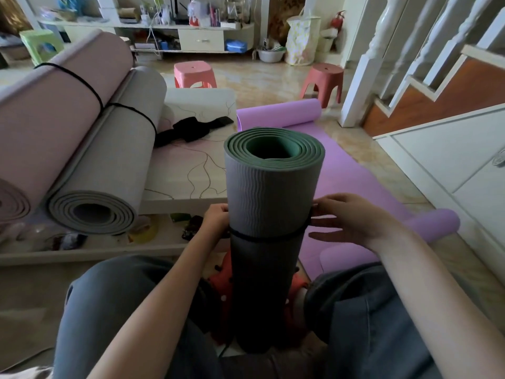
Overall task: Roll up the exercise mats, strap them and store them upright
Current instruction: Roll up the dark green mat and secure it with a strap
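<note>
- Between the person's knees, a rolled grey mat (pixel 273 203) stands upright, with a black strap (pixel 266 237) around its middle.
- Left hand (pixel 216 218) pinches the strap at the mat's left side.
- Right hand (pixel 352 218) pinches the strap with thumb and forefinger at the right side; the other fingers are straight.
- On the low table (pixel 188 170) to the left, two strapped mats lie.

You hold a rolled grey mat (pixel 269 203) upright between your knees, its green inner coil facing up. A black strap (pixel 266 236) circles it midway. Your left hand (pixel 217 218) grips the strap at the mat's 9 o'clock side; your right hand (pixel 352 220) pinches it at 3 o'clock, lower fingers spread. At 10 o'clock, a pink mat (pixel 54 116) and a pale grey mat (pixel 114 157), both strapped, lie on a table (pixel 191 165). A purple mat (pixel 355 184) lies half unrolled at 2 o'clock.
</note>
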`<act>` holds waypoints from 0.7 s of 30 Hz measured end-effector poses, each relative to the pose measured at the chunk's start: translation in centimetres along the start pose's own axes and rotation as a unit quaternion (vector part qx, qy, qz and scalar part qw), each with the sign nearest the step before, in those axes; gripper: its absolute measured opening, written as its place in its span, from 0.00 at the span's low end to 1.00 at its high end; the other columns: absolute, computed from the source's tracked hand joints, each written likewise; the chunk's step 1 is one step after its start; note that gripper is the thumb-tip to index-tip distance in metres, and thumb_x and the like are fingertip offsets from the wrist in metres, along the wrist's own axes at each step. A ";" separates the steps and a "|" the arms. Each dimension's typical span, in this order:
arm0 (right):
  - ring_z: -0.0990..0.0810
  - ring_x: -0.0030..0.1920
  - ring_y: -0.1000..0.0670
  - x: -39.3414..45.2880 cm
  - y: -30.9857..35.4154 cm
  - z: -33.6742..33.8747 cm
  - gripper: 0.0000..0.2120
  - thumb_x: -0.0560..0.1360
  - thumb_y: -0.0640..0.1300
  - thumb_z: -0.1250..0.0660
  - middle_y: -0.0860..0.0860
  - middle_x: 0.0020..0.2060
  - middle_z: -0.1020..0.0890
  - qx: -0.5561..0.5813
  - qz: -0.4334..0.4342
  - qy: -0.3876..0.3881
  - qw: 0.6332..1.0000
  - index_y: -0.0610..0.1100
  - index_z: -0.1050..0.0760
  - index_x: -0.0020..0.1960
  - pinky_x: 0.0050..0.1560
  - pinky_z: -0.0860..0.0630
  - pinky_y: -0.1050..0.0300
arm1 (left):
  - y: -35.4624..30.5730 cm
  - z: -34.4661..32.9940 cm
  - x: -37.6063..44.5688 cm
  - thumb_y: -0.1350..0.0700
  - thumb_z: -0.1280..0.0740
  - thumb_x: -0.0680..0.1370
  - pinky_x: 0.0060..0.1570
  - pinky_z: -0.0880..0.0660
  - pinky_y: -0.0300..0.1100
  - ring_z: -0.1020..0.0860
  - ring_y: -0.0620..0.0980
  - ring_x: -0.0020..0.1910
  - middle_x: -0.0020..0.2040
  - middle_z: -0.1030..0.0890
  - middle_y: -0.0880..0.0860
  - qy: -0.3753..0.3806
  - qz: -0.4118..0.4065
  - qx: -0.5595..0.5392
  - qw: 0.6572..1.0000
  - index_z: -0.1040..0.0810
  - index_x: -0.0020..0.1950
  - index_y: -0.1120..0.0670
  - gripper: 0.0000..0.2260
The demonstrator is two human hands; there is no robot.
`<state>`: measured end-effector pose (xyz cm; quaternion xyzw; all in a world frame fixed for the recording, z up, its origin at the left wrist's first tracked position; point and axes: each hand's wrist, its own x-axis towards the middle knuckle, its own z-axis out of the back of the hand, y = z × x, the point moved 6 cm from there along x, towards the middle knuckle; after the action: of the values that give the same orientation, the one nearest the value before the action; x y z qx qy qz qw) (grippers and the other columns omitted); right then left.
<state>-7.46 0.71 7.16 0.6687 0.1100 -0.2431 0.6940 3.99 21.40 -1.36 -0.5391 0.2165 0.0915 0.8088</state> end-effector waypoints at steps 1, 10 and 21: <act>0.17 0.43 0.46 -0.3 -0.2 -0.4 0.07 0.79 0.39 0.37 0.43 0.41 0.18 0.032 -0.016 0.000 0.999 0.38 0.22 0.46 0.41 0.17 0.49 | 0.0 0.1 0.0 0.64 0.42 0.81 0.31 0.36 0.38 0.34 0.49 0.32 0.33 0.31 0.55 0.000 0.002 0.000 1.000 0.35 0.32 0.55 0.16; 0.23 0.30 0.50 -1.4 -0.5 -3.3 0.09 0.81 0.40 0.42 0.48 0.29 0.25 0.066 -0.046 0.097 0.992 0.40 0.28 0.43 0.38 0.19 0.49 | 0.9 0.7 0.6 0.61 0.44 0.83 0.35 0.29 0.39 0.33 0.47 0.32 0.35 0.32 0.52 0.004 0.050 -0.079 0.996 0.36 0.35 0.54 0.15; 0.23 0.39 0.49 1.0 -4.7 -1.7 0.15 0.82 0.49 0.43 0.43 0.47 0.26 -0.267 -0.167 0.081 0.946 0.38 0.32 0.59 0.44 0.19 0.38 | 0.4 1.1 0.9 0.67 0.38 0.77 0.25 0.35 0.36 0.32 0.47 0.28 0.27 0.29 0.52 0.012 -0.073 0.171 0.982 0.32 0.28 0.56 0.17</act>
<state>-8.59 2.23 2.38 0.4488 0.3366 -0.2622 0.7852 4.92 22.48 -1.80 -0.4081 0.1984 -0.0124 0.8910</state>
